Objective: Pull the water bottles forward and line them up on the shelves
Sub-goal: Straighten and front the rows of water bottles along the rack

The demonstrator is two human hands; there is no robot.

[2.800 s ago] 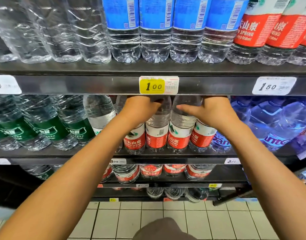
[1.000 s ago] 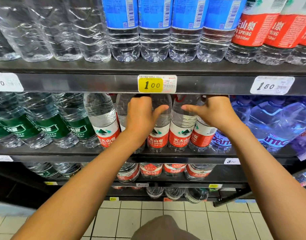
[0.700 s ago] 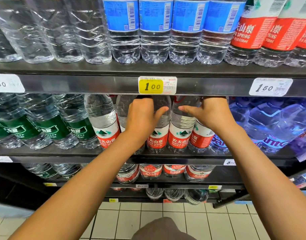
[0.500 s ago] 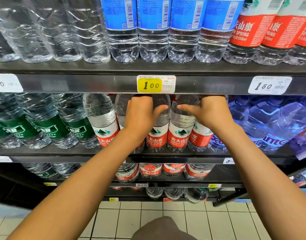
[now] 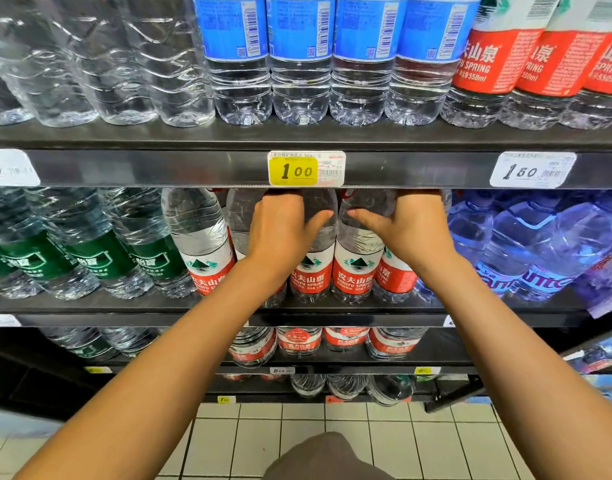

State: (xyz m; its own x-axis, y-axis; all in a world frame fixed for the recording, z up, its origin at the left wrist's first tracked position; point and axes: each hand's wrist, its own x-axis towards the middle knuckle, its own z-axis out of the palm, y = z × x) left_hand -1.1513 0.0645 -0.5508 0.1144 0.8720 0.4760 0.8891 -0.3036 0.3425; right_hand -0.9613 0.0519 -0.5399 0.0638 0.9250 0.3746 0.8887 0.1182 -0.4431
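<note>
I see both hands raised to the middle shelf (image 5: 332, 315), a dark metal ledge running just below the wrists. The left hand (image 5: 280, 230) is curled over the shoulder of a clear plastic water bottle with a red-and-white label (image 5: 243, 220); its fingers reach up behind the shelf edge above, and the thumb lies across the neighbouring red-labelled bottle (image 5: 311, 271) to its right. The right hand (image 5: 410, 226) is curled the same way over the upper part of the outermost red-labelled bottle (image 5: 396, 275), with the thumb stretched left onto the clear bottle with the mountain logo (image 5: 356, 268) that stands between the two hands. Both grips are closed around bottle shoulders; I cannot tell how far the fingertips wrap, since the upper shelf hides them.

Left of the left hand stands one more red-labelled bottle (image 5: 200, 244), upright at the shelf front, then a row of clear bottles with green labels (image 5: 100, 258). Right of the right hand sit large blue-tinted water jugs (image 5: 540, 251). Directly above the hands a yellow price tag (image 5: 294, 171) is fixed to the upper shelf rail, and blue-labelled bottles (image 5: 301, 57) stand on that shelf.
</note>
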